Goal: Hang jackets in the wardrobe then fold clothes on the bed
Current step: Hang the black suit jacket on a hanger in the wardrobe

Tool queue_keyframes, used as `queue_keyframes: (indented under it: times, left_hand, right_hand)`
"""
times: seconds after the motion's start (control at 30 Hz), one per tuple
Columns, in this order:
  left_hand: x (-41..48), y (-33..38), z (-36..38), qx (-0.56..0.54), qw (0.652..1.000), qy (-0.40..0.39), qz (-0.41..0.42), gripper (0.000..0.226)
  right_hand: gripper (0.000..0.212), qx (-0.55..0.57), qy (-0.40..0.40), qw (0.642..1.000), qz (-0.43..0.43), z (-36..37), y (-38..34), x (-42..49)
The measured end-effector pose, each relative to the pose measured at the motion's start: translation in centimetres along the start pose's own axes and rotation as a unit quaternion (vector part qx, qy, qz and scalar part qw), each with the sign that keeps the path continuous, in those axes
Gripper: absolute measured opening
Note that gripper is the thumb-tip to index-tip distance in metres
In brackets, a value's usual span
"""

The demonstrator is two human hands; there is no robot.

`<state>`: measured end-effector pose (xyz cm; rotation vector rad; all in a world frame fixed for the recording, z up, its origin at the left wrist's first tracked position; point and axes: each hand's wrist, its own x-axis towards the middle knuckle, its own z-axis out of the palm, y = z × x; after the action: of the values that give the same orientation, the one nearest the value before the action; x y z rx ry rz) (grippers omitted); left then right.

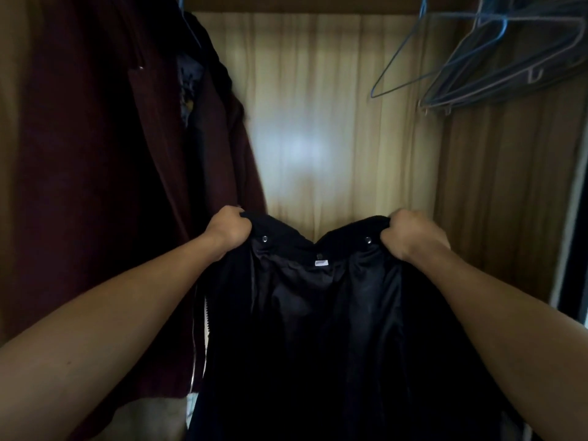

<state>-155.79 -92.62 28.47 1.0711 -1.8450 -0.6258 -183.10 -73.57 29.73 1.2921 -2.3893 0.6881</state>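
Two hands are seen in front of an open wardrobe [334, 106], and a black jacket [334, 329] is held up between them. The left hand [227, 232] is closed into a fist on the left end of the jacket's collar. The right hand [413, 233] is closed tight on the right end of the collar. The collar is stretched wide and dips low in the middle.

The jacket is turned so that its inside is shown. A shiny black lining [318, 313] is seen there, with soft folds in it. One small metal snap [264, 239] is set near the left hand, and another snap [368, 239] is set near the right hand. A small white label [321, 263] is sewn just under the middle of the collar. The rest of the jacket hangs down near the bottom of the view and is very dark.

On the left, a dark red jacket [95, 186] is hung inside the wardrobe. At the far right, up high, a bunch of blue wire hangers [496, 68] is hung, with nothing on them. The pale wooden back wall of the wardrobe is seen behind the black jacket.
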Motion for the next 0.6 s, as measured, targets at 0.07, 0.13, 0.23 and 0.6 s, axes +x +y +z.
queue_keyframes:
  times: [0.07,0.13,0.23,0.6]
  left_hand:
    - [2.1,0.0,0.7,0.019,1.000,0.004,0.000,0.028]
    - [4.4,0.4,1.0,0.039,0.999,0.015,0.010,0.029]
    - [8.4,1.7,1.0,0.059,0.997,0.049,0.020,0.026]
    - [15.6,-5.9,9.1,0.170,0.984,-0.056,0.017,0.019]
  right_hand:
    - [0.027,-0.011,-0.001,1.000,-0.007,1.2,0.5,2.5]
    - [0.027,-0.031,-0.004,0.999,-0.018,2.1,0.8,5.1]
    - [0.028,-0.054,0.015,0.998,-0.022,2.3,0.9,9.4]
    - [0.027,-0.140,-0.014,0.990,-0.021,10.8,3.6,14.7]
